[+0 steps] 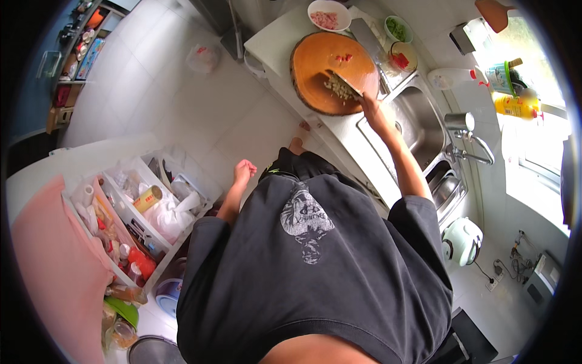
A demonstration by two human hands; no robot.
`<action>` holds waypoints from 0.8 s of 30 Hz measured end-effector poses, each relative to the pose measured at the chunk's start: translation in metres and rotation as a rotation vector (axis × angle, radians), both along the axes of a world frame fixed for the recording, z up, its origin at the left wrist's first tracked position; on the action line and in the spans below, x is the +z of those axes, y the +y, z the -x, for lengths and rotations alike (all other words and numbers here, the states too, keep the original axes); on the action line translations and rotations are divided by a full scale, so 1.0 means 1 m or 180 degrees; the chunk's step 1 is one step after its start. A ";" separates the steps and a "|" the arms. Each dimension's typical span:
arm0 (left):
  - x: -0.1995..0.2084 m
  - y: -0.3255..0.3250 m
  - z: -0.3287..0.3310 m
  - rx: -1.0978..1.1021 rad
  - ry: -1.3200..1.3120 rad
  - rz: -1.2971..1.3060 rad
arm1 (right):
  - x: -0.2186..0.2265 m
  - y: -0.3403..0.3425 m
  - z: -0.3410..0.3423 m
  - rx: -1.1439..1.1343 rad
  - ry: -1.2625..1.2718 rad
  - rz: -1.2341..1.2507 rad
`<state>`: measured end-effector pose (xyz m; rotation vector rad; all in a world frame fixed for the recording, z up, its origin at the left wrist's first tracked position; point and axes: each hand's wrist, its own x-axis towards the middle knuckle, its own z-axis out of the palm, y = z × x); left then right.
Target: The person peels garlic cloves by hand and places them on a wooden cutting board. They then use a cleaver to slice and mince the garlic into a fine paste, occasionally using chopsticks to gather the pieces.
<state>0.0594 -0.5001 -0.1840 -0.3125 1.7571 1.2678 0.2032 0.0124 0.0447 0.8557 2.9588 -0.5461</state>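
My right hand [374, 114] grips a knife [347, 82] by its handle, the blade resting over the round wooden chopping board [306, 50]. Beside the blade lies a heap of pale chopped bits [339, 91]. Farther back on the board are a few red pieces [344, 58]. My left hand [244, 172] hangs away from the counter near my waist, its fingers curled in, with nothing visible in it. Behind the board stands a white bowl [330, 7] of pink diced food. Right of the board are a bowl of chopped greens [396, 28] and a bowl of red pieces [402, 59].
A steel sink [419, 112] with a tap [479, 145] adjoins the board's right side. Bottles [515, 107] line the windowsill. Flat grey metal [365, 37] lies behind the board. At left, an open drawer [136, 209] holds bags and packets. A plastic bag [203, 59] is on the floor.
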 end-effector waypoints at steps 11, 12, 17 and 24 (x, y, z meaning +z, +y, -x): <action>-0.018 -0.207 -0.163 0.0220 0.0488 0.0489 | 0.013 -0.016 0.019 0.0049 0.0177 -0.0083; -0.013 -0.224 -0.172 0.0240 0.0414 0.0580 | 0.008 -0.011 0.011 -0.0053 0.0220 -0.0073; -0.032 -0.302 -0.246 0.0748 0.0086 0.0797 | 0.003 -0.011 0.025 0.0004 0.0250 -0.0297; -0.028 -0.319 -0.261 0.1216 -0.0051 0.0646 | 0.001 0.014 0.020 -0.0166 0.0391 -0.0062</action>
